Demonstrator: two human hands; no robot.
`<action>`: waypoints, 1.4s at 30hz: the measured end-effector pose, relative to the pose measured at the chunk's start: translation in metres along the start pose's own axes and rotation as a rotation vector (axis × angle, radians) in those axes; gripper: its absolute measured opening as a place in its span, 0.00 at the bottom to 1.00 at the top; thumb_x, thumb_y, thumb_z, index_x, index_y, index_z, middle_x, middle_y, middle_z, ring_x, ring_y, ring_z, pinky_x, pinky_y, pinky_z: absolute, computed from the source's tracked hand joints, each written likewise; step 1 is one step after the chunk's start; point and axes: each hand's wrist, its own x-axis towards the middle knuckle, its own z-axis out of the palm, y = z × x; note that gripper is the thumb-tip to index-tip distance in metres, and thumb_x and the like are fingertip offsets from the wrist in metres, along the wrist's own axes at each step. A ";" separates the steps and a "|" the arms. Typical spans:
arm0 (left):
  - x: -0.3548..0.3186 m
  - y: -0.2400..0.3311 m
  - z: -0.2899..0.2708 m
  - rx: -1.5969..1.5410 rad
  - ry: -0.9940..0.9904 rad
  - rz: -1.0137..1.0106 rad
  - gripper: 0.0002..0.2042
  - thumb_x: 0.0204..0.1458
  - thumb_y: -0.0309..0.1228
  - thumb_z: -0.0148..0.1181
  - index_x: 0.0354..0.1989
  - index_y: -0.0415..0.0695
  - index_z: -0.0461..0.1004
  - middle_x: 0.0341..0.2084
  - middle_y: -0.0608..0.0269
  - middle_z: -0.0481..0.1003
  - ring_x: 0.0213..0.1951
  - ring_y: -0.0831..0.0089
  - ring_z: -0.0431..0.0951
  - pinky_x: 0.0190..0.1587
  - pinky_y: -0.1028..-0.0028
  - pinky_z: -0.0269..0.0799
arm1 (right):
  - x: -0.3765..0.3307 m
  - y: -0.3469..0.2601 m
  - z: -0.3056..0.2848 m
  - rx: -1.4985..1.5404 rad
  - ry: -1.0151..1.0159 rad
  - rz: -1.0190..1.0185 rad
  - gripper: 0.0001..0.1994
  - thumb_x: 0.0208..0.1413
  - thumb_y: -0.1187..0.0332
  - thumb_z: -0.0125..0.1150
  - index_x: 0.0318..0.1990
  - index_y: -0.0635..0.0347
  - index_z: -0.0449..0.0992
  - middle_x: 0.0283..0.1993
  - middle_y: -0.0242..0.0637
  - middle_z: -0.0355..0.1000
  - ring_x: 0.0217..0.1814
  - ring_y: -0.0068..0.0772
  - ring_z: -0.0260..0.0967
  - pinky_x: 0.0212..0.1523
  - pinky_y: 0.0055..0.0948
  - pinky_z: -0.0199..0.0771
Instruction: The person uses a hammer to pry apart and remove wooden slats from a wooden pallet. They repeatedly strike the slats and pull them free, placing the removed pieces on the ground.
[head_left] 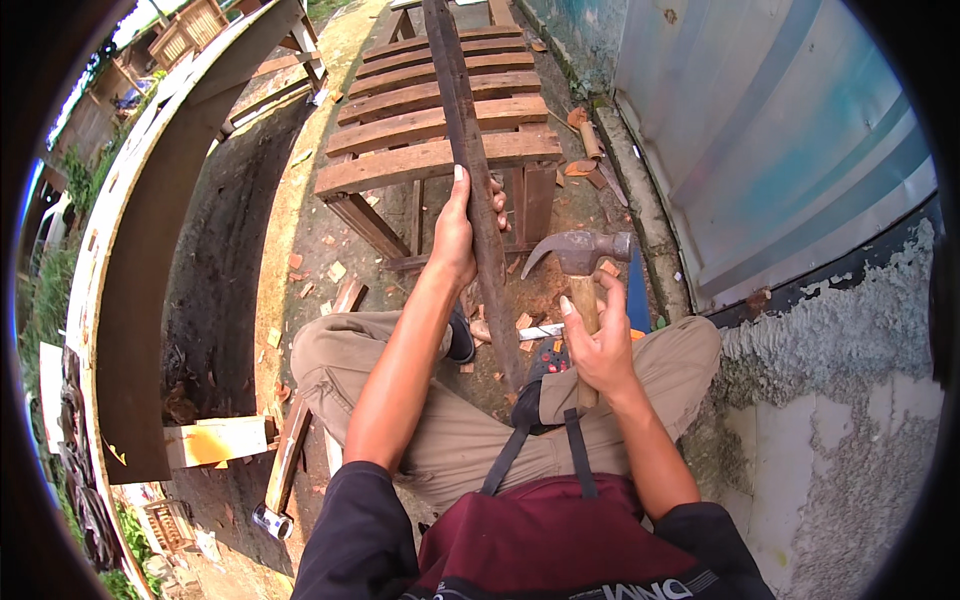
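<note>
I'm sitting cross-legged on bare dirt ground (pixel 300 230) outdoors, wood chips and offcuts scattered round. Corrugated metal wall (pixel 780 150) on my right w/ rough plastered concrete (pixel 850 400) below it; long curved plank structure (pixel 150 250) on my left. Slatted wooden bench (pixel 420 125) stands just ahead of my knees.

My left hand (pixel 462 230) is wrapped round a long dark wooden slat (pixel 465 120), gripping approx mid-length; slat runs from down by my feet up and away, across the bench's slats. My right hand (pixel 600 345) is clenched on the wooden handle of a claw hammer (pixel 580 252), head up, claw pointing left toward the slat, just beside it, not touching. Blue object (pixel 638 295) behind the hammer, can't tell what.
</note>
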 end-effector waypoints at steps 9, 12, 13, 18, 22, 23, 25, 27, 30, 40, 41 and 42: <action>-0.011 0.002 0.008 0.189 0.087 -0.047 0.29 0.67 0.60 0.43 0.42 0.43 0.75 0.28 0.67 0.74 0.29 0.79 0.72 0.36 0.77 0.71 | 0.026 -0.029 0.007 -0.198 -0.177 0.054 0.28 0.62 0.70 0.61 0.65 0.80 0.62 0.46 0.46 0.78 0.45 0.23 0.72 0.48 0.27 0.74; -0.011 0.001 0.007 0.270 0.094 -0.053 0.29 0.67 0.60 0.43 0.42 0.42 0.75 0.29 0.67 0.74 0.29 0.79 0.72 0.37 0.76 0.72 | 0.029 -0.021 0.006 -0.232 -0.204 -0.021 0.29 0.62 0.69 0.62 0.65 0.81 0.62 0.47 0.49 0.78 0.46 0.25 0.73 0.49 0.28 0.75; -0.011 0.001 0.008 0.264 0.104 -0.051 0.30 0.67 0.60 0.42 0.42 0.42 0.75 0.29 0.67 0.74 0.29 0.79 0.72 0.37 0.76 0.72 | 0.030 -0.018 0.005 -0.241 -0.203 -0.070 0.29 0.61 0.69 0.62 0.65 0.81 0.62 0.47 0.50 0.78 0.47 0.26 0.74 0.48 0.28 0.75; -0.008 0.002 -0.003 0.169 0.073 -0.040 0.30 0.66 0.60 0.43 0.44 0.41 0.74 0.28 0.67 0.73 0.28 0.78 0.73 0.40 0.71 0.76 | 0.022 -0.025 0.001 -0.230 -0.362 0.072 0.29 0.61 0.69 0.62 0.66 0.77 0.62 0.47 0.53 0.78 0.47 0.33 0.76 0.48 0.32 0.76; -0.005 -0.001 -0.002 0.161 0.079 -0.083 0.27 0.64 0.59 0.50 0.39 0.43 0.73 0.25 0.67 0.72 0.24 0.77 0.72 0.39 0.69 0.77 | 0.024 -0.036 -0.003 -0.225 -0.441 0.256 0.29 0.62 0.70 0.63 0.67 0.76 0.62 0.50 0.52 0.77 0.52 0.28 0.73 0.49 0.29 0.76; -0.005 0.000 -0.002 0.161 0.079 -0.091 0.26 0.63 0.59 0.53 0.37 0.44 0.72 0.24 0.68 0.71 0.23 0.77 0.72 0.37 0.69 0.77 | 0.024 -0.030 -0.005 -0.232 -0.452 0.179 0.29 0.62 0.70 0.62 0.67 0.75 0.62 0.50 0.53 0.77 0.51 0.33 0.75 0.51 0.30 0.76; -0.005 0.003 0.002 0.281 0.105 -0.073 0.23 0.59 0.56 0.61 0.32 0.45 0.73 0.21 0.69 0.71 0.21 0.78 0.71 0.31 0.73 0.75 | 0.018 -0.008 -0.010 -0.247 -0.461 0.029 0.30 0.60 0.70 0.61 0.68 0.73 0.61 0.50 0.57 0.77 0.50 0.42 0.79 0.53 0.33 0.75; -0.005 0.003 0.001 0.326 0.143 -0.065 0.22 0.57 0.53 0.66 0.29 0.46 0.72 0.20 0.70 0.70 0.20 0.79 0.70 0.28 0.75 0.74 | 0.010 0.004 -0.011 -0.208 -0.479 0.034 0.31 0.61 0.69 0.61 0.69 0.73 0.60 0.53 0.56 0.76 0.54 0.40 0.77 0.55 0.33 0.74; -0.005 0.002 -0.003 0.279 0.221 -0.084 0.21 0.56 0.52 0.67 0.28 0.47 0.71 0.18 0.70 0.69 0.19 0.79 0.70 0.26 0.74 0.74 | -0.001 0.015 -0.010 -0.113 -0.456 0.095 0.32 0.61 0.70 0.61 0.69 0.73 0.58 0.57 0.55 0.74 0.56 0.35 0.75 0.55 0.32 0.74; -0.008 0.021 0.005 0.270 0.143 0.061 0.21 0.60 0.51 0.64 0.29 0.46 0.70 0.18 0.69 0.69 0.19 0.79 0.70 0.26 0.74 0.74 | -0.025 0.013 0.017 0.171 -0.306 0.112 0.30 0.63 0.76 0.58 0.70 0.78 0.56 0.62 0.44 0.69 0.61 0.25 0.67 0.61 0.23 0.66; -0.006 0.022 0.003 0.278 0.137 0.071 0.21 0.60 0.51 0.64 0.29 0.46 0.70 0.18 0.69 0.69 0.19 0.79 0.70 0.26 0.74 0.74 | -0.027 0.015 0.019 0.170 -0.292 0.103 0.30 0.63 0.76 0.58 0.70 0.78 0.56 0.62 0.44 0.69 0.60 0.24 0.67 0.60 0.22 0.66; -0.005 0.021 0.002 0.285 0.128 0.077 0.21 0.60 0.52 0.63 0.29 0.46 0.70 0.18 0.69 0.69 0.19 0.79 0.70 0.26 0.74 0.74 | -0.031 0.025 0.022 0.145 -0.262 0.032 0.30 0.63 0.76 0.58 0.70 0.76 0.56 0.58 0.43 0.71 0.54 0.24 0.69 0.54 0.23 0.70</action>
